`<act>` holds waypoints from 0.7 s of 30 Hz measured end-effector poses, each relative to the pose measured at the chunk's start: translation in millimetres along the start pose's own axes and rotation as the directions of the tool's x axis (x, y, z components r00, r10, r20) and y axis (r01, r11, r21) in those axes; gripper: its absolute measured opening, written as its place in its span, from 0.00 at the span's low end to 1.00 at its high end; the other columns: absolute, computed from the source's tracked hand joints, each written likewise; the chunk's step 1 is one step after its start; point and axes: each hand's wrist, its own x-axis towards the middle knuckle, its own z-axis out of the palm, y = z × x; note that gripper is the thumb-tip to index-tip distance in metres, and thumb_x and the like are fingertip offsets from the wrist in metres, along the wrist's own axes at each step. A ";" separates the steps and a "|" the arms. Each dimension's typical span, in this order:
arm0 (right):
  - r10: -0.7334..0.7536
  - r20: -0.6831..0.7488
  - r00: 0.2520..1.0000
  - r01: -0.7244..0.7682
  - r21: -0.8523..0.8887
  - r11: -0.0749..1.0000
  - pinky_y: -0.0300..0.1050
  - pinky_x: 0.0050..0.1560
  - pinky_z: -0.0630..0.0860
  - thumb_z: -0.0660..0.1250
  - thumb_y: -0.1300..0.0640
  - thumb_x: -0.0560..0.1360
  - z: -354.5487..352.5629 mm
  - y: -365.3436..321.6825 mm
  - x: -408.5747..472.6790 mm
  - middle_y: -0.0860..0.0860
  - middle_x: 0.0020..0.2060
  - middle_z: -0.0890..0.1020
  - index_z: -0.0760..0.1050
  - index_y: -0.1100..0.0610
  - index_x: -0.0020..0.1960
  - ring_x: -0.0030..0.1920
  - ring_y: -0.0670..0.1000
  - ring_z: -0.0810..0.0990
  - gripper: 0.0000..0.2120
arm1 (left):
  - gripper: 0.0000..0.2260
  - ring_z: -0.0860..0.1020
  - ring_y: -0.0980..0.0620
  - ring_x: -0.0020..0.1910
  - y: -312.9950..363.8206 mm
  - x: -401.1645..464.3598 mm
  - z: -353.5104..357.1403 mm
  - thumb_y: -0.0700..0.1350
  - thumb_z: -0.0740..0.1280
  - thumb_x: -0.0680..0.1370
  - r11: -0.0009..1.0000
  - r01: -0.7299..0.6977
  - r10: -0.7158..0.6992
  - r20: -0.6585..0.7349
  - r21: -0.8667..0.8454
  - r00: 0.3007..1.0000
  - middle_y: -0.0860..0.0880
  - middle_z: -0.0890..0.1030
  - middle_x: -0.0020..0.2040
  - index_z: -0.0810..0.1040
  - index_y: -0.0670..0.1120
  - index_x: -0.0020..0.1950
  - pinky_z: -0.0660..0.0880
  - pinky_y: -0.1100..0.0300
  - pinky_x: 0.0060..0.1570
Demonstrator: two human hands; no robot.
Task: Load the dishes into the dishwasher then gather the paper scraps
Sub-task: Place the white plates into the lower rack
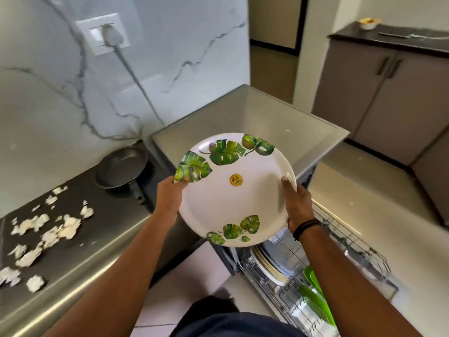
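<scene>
Though mostly white, the plate (pixel 233 200) bears green leaf prints.

Both arms reach forward, bare | left hand (pixel 170 193) fingers curled in a grip | right hand (pixel 297 203) likewise, dark band at wrist

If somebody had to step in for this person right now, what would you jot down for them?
Left hand and right hand: each has a grip on one edge of the leaf-patterned plate, held in the air above the pulled-out dishwasher rack.
Done: white plates and green dishes already stand in the rack.
Left: slot this plate in. A dark pan sits on the counter; whether it goes in too is unclear. Then gather the paper scraps scattered on the counter at the left.
</scene>
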 end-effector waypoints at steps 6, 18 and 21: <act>0.025 -0.188 0.982 -0.016 0.053 0.998 0.53 0.45 0.83 0.75 0.57 0.74 -79.3 4.1 4.2 0.56 0.45 0.86 0.82 0.58 0.54 0.43 0.58 0.84 0.10 | 0.14 0.75 0.45 0.40 11.2 -2.0 86.1 0.46 0.71 0.70 0.996 -0.034 0.018 0.199 0.079 0.980 0.41 0.80 0.39 0.81 0.35 0.46 0.69 0.51 0.41; 0.114 -0.645 0.756 -0.071 0.092 0.993 0.51 0.44 0.80 0.76 0.58 0.74 -204.7 27.5 9.9 0.56 0.43 0.84 0.81 0.57 0.46 0.41 0.55 0.79 0.05 | 0.03 0.71 0.51 0.36 -12.4 -11.8 273.1 0.39 0.69 0.74 0.973 -0.114 -0.017 0.556 0.199 0.831 0.50 0.78 0.36 0.80 0.46 0.42 0.67 0.57 0.38; 0.175 -0.711 0.681 -0.113 0.134 0.985 0.53 0.47 0.79 0.74 0.58 0.75 -225.0 50.3 2.7 0.56 0.43 0.82 0.80 0.57 0.47 0.41 0.55 0.78 0.04 | 0.03 0.74 0.51 0.36 -36.0 -14.5 306.6 0.37 0.69 0.76 0.957 -0.144 -0.050 0.629 0.253 0.776 0.48 0.80 0.40 0.80 0.45 0.46 0.68 0.58 0.37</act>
